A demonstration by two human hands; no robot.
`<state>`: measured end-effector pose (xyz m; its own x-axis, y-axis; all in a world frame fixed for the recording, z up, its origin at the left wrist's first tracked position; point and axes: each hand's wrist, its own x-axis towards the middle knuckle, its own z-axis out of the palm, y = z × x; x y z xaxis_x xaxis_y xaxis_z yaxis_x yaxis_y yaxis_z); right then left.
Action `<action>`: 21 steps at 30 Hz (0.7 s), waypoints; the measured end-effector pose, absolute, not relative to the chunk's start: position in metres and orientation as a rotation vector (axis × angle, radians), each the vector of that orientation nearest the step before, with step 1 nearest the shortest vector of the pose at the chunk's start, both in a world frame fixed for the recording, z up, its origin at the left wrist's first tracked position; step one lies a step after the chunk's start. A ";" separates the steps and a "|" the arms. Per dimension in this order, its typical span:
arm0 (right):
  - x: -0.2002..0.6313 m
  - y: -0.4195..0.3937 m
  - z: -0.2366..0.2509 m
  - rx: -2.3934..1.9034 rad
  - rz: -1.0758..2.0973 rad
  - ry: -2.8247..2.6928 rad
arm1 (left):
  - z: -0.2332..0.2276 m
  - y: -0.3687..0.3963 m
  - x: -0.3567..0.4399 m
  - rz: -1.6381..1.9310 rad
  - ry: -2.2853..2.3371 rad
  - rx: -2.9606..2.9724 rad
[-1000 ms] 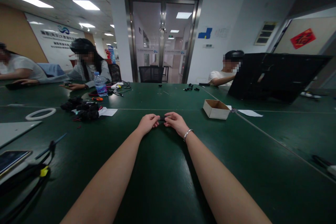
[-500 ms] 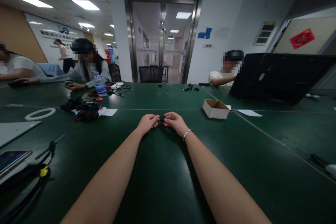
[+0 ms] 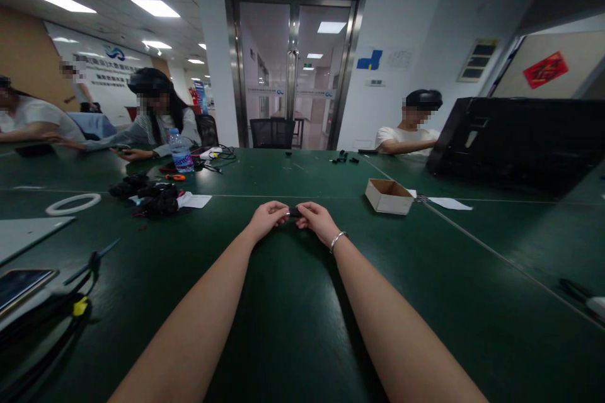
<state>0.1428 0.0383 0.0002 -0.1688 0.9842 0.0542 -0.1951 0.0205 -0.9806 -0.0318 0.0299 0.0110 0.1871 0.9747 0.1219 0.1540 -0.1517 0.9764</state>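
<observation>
Fingers (image 3: 280,214) of both hands pinching small black part (image 3: 293,213) between them, long axis crosswise, left of box (image 3: 390,196).

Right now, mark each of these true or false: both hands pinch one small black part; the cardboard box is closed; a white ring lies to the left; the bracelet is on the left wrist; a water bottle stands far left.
1. Both hands pinch one small black part: true. The left hand and right hand meet on the small black part.
2. The cardboard box is closed: false. Its top is open.
3. A white ring lies on the table to the left: true.
4. The bracelet is on the left wrist: false. It is on the right wrist.
5. A water bottle stands far left: true.
</observation>
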 end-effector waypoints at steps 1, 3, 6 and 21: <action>0.143 0.038 0.000 -0.948 1.396 -1.201 | 0.012 0.029 -0.032 1.102 1.113 1.504; 0.144 0.037 0.001 -0.945 1.400 -1.192 | 0.013 0.028 -0.032 1.110 1.095 1.506; 0.145 0.037 0.001 -0.936 1.403 -1.182 | 0.013 0.029 -0.033 1.100 1.104 1.527; 0.147 0.038 -0.003 -0.896 1.392 -1.207 | 0.008 0.036 -0.033 1.026 1.165 1.544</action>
